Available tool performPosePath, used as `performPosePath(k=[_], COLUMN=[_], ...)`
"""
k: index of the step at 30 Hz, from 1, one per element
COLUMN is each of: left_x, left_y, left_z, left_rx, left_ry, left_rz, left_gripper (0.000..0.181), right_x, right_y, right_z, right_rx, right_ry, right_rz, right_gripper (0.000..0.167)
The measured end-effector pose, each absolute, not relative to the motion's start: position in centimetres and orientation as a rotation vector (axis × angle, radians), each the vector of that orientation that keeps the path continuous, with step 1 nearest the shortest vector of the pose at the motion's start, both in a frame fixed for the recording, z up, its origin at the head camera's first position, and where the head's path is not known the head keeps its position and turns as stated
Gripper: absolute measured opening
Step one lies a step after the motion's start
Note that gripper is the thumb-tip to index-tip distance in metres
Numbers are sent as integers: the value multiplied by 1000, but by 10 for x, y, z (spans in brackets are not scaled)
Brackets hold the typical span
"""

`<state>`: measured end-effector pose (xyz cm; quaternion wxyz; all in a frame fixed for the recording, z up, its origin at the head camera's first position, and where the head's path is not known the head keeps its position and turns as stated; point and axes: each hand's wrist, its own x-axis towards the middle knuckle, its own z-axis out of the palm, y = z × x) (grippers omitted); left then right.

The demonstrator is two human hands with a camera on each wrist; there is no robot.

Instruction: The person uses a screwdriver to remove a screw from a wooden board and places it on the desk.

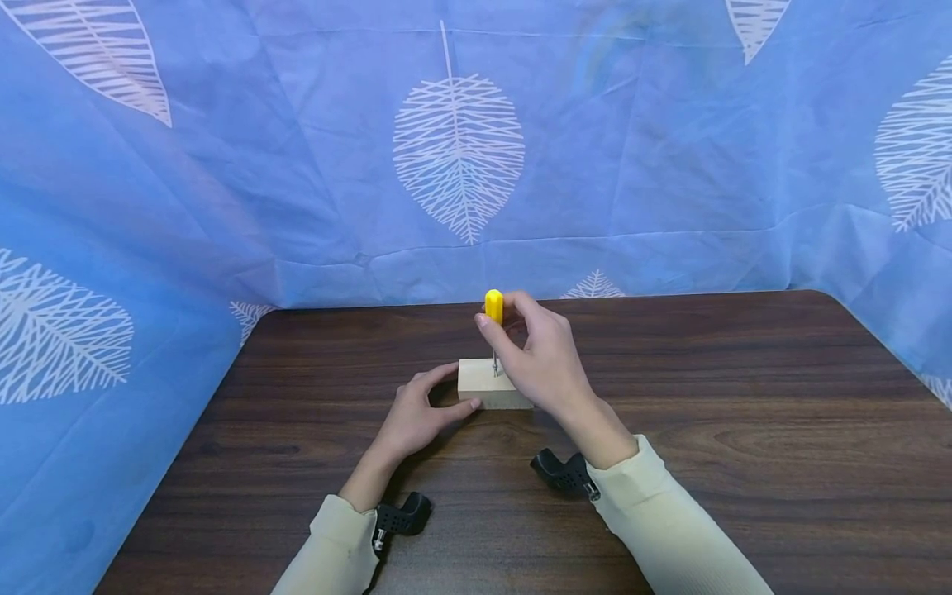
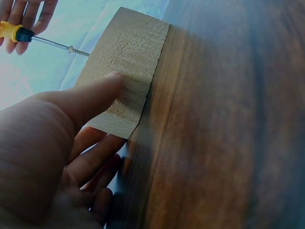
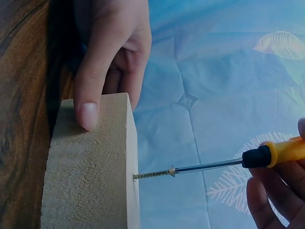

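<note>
A pale wooden block (image 1: 496,399) lies on the dark table. My left hand (image 1: 416,413) grips its left end, thumb on the near face and fingers around the far side. A screw (image 3: 153,175) stands upright in the block's top face, much of its thread showing. The tip of a screwdriver (image 3: 207,167) with a yellow and black handle meets the screw head. My right hand (image 1: 546,355) holds the yellow handle (image 1: 494,306) between thumb and fingers above the block. In the left wrist view the screwdriver shaft (image 2: 50,43) lines up with the screw (image 2: 78,51).
A brown wood-grain table (image 1: 744,397) spreads around the block. Blue cloth (image 1: 610,149) with white leaf prints hangs behind and at the sides. Black wrist mounts (image 1: 405,514) sit at both sleeves.
</note>
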<state>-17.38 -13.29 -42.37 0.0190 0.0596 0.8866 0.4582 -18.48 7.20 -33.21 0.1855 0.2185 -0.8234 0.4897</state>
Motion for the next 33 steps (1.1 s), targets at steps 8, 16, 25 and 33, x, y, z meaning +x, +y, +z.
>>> performPosePath(k=[8, 16, 25, 33], left_x=[-173, -172, -174, -173], left_y=[-133, -132, -132, -131], left_z=[-423, -422, -423, -423], left_rx=[164, 136, 146, 136], left_ry=[2749, 2744, 2756, 2753], left_rz=[1411, 1403, 1405, 1400], left_gripper=[68, 68, 67, 68], right_x=[-185, -184, -183, -184], right_y=[72, 72, 74, 74], right_z=[-332, -329, -328, -329], right_rx=[623, 584, 607, 607], right_ry=[-2262, -2278, -2276, -2288], right_rz=[1384, 1430, 1491, 1484], right_gripper=[18, 23, 19, 20])
